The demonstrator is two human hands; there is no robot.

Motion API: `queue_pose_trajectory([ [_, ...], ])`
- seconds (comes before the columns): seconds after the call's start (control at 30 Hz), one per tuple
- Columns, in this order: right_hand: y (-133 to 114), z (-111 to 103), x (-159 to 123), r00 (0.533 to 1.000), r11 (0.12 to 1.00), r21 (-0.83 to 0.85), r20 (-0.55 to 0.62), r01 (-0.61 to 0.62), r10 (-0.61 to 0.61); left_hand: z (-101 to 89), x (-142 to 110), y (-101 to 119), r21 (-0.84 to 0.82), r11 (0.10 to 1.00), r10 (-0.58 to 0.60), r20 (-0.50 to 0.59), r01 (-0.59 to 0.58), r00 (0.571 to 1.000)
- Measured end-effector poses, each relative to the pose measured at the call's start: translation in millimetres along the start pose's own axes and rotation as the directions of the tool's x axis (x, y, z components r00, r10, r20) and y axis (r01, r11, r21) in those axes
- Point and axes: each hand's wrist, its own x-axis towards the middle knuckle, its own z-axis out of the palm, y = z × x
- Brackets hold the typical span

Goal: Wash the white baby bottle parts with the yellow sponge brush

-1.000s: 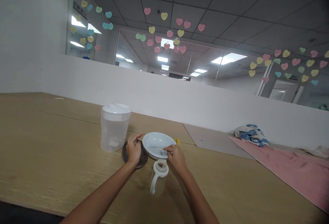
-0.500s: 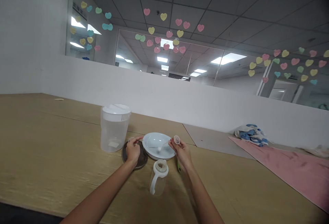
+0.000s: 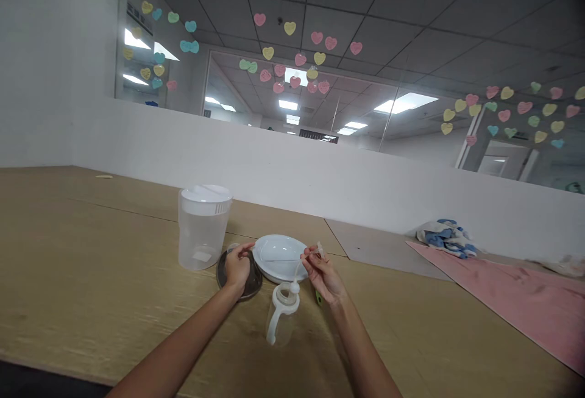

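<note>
My right hand (image 3: pixel 322 273) pinches a thin straw (image 3: pixel 298 271) with a small pale cap at its top. The straw's white ball end hangs at the right rim of a clear cup (image 3: pixel 284 309), which has a white collar and handle and stands with its mouth uncovered. My left hand (image 3: pixel 238 271) is over a dark round lid or plate (image 3: pixel 253 286), fingers stretched toward the left edge of a white bowl (image 3: pixel 280 239); I see nothing held in it. Something thin lies across the bowl. A small green item (image 3: pixel 319 298) is partly hidden beside my right wrist.
A clear plastic pitcher (image 3: pixel 203 233) with a white lid stands left of the dark round piece. On the right are a pink mat (image 3: pixel 507 300) and a crumpled blue and white cloth (image 3: pixel 446 238). A low white wall (image 3: pixel 311 178) runs behind the table.
My right hand has turned and brought the straw's ball end from over the bowl toward me, to the cup's mouth. My left hand has hardly moved.
</note>
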Motion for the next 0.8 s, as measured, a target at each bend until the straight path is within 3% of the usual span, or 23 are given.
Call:
queue_pose_trajectory([
  [0.3,5.4,0.2,-4.4,0.963,0.985,-0.170,0.263,-0.008,0.053,-0.7,1.8,-3.8,0.068,0.997,0.046,-0.036,-0.043,0.998],
  [0.4,5.5,0.6,-5.1,0.943,0.972,-0.235,0.326,0.010,0.069,-2.1,1.1,-0.9,0.122,0.985,0.131,-0.078,-0.121,0.988],
  [0.57,8.2,-2.8,-3.5,0.940,0.952,-0.305,0.335,0.036,0.071,-3.0,-3.9,8.0,0.209,0.924,0.351,-0.143,-0.319,0.925],
  [0.7,9.9,-5.0,-3.8,0.936,0.910,-0.414,0.325,0.010,0.137,-3.3,-9.5,16.1,0.219,0.883,0.446,-0.112,-0.415,0.888],
  [0.8,7.7,-1.4,-6.8,0.904,0.874,-0.485,0.385,0.025,0.187,-4.0,-14.8,23.6,0.235,0.833,0.528,-0.068,-0.500,0.847],
])
